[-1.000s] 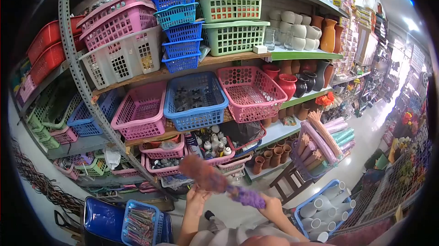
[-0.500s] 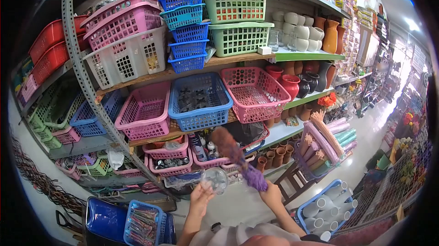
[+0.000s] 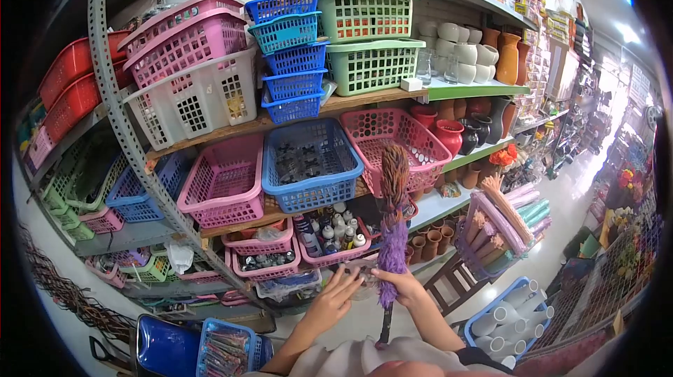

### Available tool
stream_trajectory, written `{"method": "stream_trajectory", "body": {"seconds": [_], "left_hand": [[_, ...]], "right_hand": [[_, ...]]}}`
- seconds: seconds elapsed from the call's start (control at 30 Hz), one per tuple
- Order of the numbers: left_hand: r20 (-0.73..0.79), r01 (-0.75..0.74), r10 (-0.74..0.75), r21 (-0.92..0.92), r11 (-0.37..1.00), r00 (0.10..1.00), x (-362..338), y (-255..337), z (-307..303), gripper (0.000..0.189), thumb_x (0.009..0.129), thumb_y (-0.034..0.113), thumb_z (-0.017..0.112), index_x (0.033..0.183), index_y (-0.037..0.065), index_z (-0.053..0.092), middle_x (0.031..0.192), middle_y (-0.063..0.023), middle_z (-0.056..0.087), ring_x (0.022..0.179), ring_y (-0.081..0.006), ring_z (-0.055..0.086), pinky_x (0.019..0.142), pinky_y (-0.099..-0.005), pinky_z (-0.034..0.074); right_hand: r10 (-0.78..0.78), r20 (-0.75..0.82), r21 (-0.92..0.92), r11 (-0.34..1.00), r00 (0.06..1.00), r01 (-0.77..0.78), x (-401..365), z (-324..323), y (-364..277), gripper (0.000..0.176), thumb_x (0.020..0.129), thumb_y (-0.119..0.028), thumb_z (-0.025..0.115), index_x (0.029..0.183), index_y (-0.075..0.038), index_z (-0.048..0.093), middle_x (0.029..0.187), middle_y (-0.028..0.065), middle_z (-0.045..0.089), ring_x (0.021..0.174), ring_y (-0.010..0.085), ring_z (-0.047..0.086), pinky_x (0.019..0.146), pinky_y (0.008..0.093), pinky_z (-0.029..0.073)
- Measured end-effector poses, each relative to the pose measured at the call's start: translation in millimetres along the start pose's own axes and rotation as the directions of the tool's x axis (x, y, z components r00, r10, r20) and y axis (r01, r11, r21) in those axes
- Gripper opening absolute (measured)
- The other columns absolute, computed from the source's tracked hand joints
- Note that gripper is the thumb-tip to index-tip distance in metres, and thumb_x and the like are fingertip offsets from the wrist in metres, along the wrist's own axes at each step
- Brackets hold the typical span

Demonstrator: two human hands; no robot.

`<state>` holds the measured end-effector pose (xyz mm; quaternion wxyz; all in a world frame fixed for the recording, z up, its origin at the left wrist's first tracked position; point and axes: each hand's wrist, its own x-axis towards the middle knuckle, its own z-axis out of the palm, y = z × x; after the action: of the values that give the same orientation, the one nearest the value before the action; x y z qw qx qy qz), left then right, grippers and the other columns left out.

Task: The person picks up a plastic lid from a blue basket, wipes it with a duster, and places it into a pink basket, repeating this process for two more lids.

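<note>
A feather duster (image 3: 394, 233) with brown plumes above and purple ones below stands nearly upright, its dark handle pointing down toward my body. My right hand (image 3: 404, 287) is wrapped around its purple lower part, thumb toward the left. Just left of the duster is a clear round plastic dish (image 3: 363, 289), partly covered by my fingers. My left hand (image 3: 336, 303) lies against the dish with its fingers stretched out. The right thumb reaches the dish's right edge.
Shelves ahead carry a blue basket (image 3: 313, 167), pink baskets (image 3: 223, 174) and a basket of bottles (image 3: 332, 256). Wrapped rolls (image 3: 505, 219) stand to the right, above a blue basket of white cylinders (image 3: 506, 321). A metal post (image 3: 130, 125) rises at left.
The duster has swung from a leftward tilt to upright, close beside the dish. The dish has moved right and lower, and my left fingers have stretched out over it.
</note>
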<state>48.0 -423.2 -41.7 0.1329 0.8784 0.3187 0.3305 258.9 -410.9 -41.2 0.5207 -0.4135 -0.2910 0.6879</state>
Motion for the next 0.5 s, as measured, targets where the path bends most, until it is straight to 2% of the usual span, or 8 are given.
{"method": "stream_trajectory", "body": {"seconds": [0.1, 0.13, 0.17, 0.2, 0.23, 0.3, 0.4, 0.5], "left_hand": [[-0.389, 0.163, -0.287, -0.321, 0.933, 0.875, 3.8, 5.6, 24.4, 0.057, 0.083, 0.011, 0.064, 0.136, 0.005, 0.044, 0.139, -0.0180, 0.044, 0.134, -0.0343, 0.035, 0.108, -0.0495, 0.030], [-0.389, 0.162, -0.287, -0.322, 0.933, 0.876, -5.1, -2.0, 33.8, 0.057, 0.083, 0.011, 0.064, 0.136, 0.005, 0.044, 0.139, -0.0180, 0.044, 0.134, -0.0343, 0.035, 0.108, -0.0495, 0.030], [-0.132, 0.266, -0.581, -0.793, 0.548, 0.803, -16.3, -15.2, 47.8, 0.055, 0.084, 0.013, 0.064, 0.135, 0.003, 0.043, 0.136, -0.0191, 0.046, 0.132, -0.0327, 0.038, 0.107, -0.0482, 0.030], [0.245, 0.288, -0.662, -0.956, -0.045, 0.708, -19.7, -26.4, 54.7, 0.054, 0.086, 0.014, 0.064, 0.134, 0.001, 0.043, 0.133, -0.0203, 0.049, 0.129, -0.0311, 0.042, 0.107, -0.0470, 0.031], [0.247, 0.289, -0.662, -0.956, -0.047, 0.708, -20.9, -40.5, 59.5, 0.054, 0.086, 0.014, 0.064, 0.134, 0.001, 0.043, 0.133, -0.0203, 0.049, 0.129, -0.0311, 0.042, 0.107, -0.0470, 0.031], [0.562, 0.243, -0.346, -0.723, -0.646, 0.751, -19.3, -53.9, 57.3, 0.044, 0.087, 0.009, 0.060, 0.128, 0.000, 0.046, 0.125, -0.0170, 0.055, 0.123, -0.0291, 0.049, 0.104, -0.0441, 0.038], [0.411, 0.213, -0.464, -0.882, -0.420, 0.785, -11.9, -48.4, 49.1, 0.036, 0.087, 0.006, 0.056, 0.122, 0.002, 0.049, 0.120, -0.0158, 0.058, 0.119, -0.0277, 0.052, 0.101, -0.0425, 0.042], [0.331, 0.162, -0.581, -0.932, -0.323, 0.744, -17.7, -65.7, 46.4, 0.035, 0.088, 0.004, 0.055, 0.123, 0.003, 0.050, 0.120, -0.0147, 0.058, 0.117, -0.0259, 0.054, 0.098, -0.0416, 0.045]], "right_hand": [[0.008, 0.048, 0.037, 0.999, 0.999, -0.010, 0.1, 3.1, -5.7, 0.039, 0.076, -0.008, 0.075, 0.110, -0.003, 0.056, 0.097, 0.0072, 0.064, 0.076, 0.0159, 0.063, 0.054, 0.0293, 0.053], [0.008, 0.047, 0.037, 0.999, 0.999, -0.010, 2.5, 1.7, -4.3, 0.039, 0.076, -0.008, 0.075, 0.110, -0.003, 0.056, 0.097, 0.0072, 0.064, 0.076, 0.0159, 0.063, 0.054, 0.0293, 0.053], [-0.007, 0.048, 0.030, 1.000, 0.999, 0.005, 5.4, -0.9, -1.2, 0.040, 0.076, -0.008, 0.076, 0.110, -0.002, 0.056, 0.099, 0.0080, 0.065, 0.078, 0.0163, 0.064, 0.057, 0.0294, 0.053], [-0.022, 0.049, 0.023, 1.000, 0.999, 0.020, 7.9, -1.9, 0.4, 0.041, 0.075, -0.008, 0.076, 0.110, -0.002, 0.057, 0.100, 0.0089, 0.065, 0.080, 0.0167, 0.064, 0.060, 0.0295, 0.053], [-0.021, 0.047, 0.024, 1.000, 0.999, 0.020, 8.5, -0.7, 0.1, 0.041, 0.075, -0.008, 0.076, 0.110, -0.002, 0.057, 0.100, 0.0089, 0.065, 0.080, 0.0167, 0.064, 0.060, 0.0295, 0.053], [-0.124, 0.070, -0.072, 0.989, 0.990, 0.129, 7.9, 2.3, 0.2, 0.039, 0.076, -0.010, 0.076, 0.109, 0.000, 0.058, 0.097, 0.0077, 0.066, 0.081, 0.0164, 0.064, 0.070, 0.0297, 0.052], [-0.139, -0.039, -0.195, 0.972, 0.990, 0.129, 17.2, -9.8, 1.4, 0.037, 0.077, -0.013, 0.076, 0.107, 0.001, 0.060, 0.095, 0.0073, 0.066, 0.081, 0.0157, 0.064, 0.075, 0.0285, 0.050], [-0.450, -0.086, -0.554, 0.763, 0.889, 0.333, 21.1, -28.5, 2.1, 0.032, 0.071, -0.008, 0.073, 0.101, 0.001, 0.062, 0.086, 0.0073, 0.067, 0.074, 0.0115, 0.062, 0.067, 0.0278, 0.049]]}}
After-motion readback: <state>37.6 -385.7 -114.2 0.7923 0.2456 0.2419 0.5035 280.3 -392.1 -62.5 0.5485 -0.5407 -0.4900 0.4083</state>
